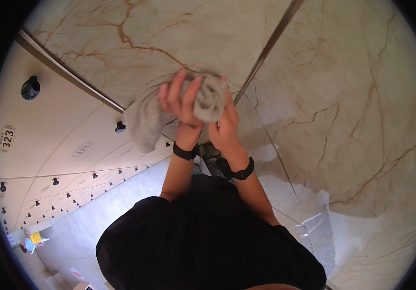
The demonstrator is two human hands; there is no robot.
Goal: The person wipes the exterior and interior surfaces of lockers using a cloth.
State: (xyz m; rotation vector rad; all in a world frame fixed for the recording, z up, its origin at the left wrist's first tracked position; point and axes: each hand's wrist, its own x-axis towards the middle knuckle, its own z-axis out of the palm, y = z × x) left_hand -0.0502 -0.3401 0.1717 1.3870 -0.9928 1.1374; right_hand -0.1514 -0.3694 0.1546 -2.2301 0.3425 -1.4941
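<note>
A crumpled grey cloth (210,96) is bunched up at the centre, its looser end hanging to the lower left. My left hand (181,101) grips it with curled fingers, slightly blurred, over its middle. My right hand (225,130) holds the cloth from its right side, fingertips partly hidden behind it. Both wrists wear black bands. Beyond the cloth is a cream marble surface (343,92) with brown veins, crossed by two metal strips (266,53) that run toward the cloth.
Cream locker doors (48,135) with black round knobs (30,88) and oval number plates line the left. Pale floor tiles (106,203) show below. At the lower left stand small colourful objects (34,239), too small to make out. Dark footwear (210,157) shows beyond my body.
</note>
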